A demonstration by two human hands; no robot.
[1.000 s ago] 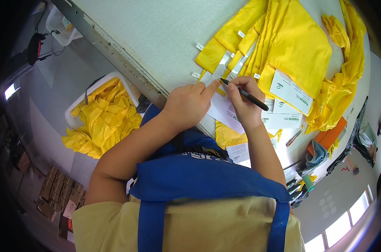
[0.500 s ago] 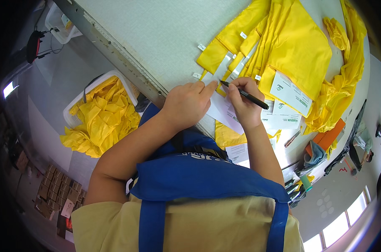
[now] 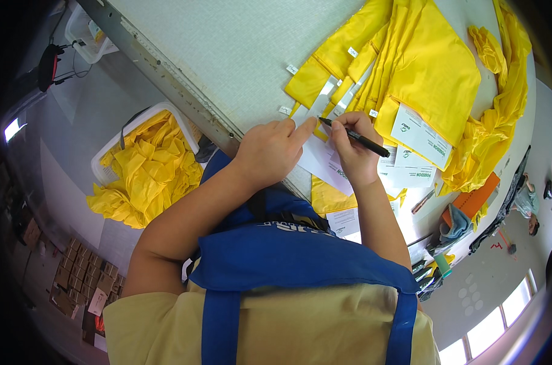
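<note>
My right hand (image 3: pixel 358 152) is closed around a black marker pen (image 3: pixel 368 143), its tip down by a small white label at the edge of the yellow fabric. Beside the tip, my left hand (image 3: pixel 270 152) lies on the work, index finger stretched out and pressing near the label; its thumb is hidden. White paper sheets (image 3: pixel 328 164) lie under and between my hands. Beyond them, folded yellow fabric pieces (image 3: pixel 431 67) overlap in a fanned stack, with small white tags (image 3: pixel 285 111) sticking out along their edges. A printed white card (image 3: pixel 421 135) rests on the stack.
A white basket (image 3: pixel 105 172) heaped with crumpled yellow fabric (image 3: pixel 145 173) stands left of the table (image 3: pixel 227 55). More yellow fabric (image 3: pixel 495 134) lies along the right. An orange box (image 3: pixel 471 198) and a grey-blue cloth (image 3: pixel 455 224) sit at the right edge. Another person (image 3: pixel 525 198) is in the background.
My hands and the marker pen stay almost in place. In the right background, the other person has shifted and shows more fully.
</note>
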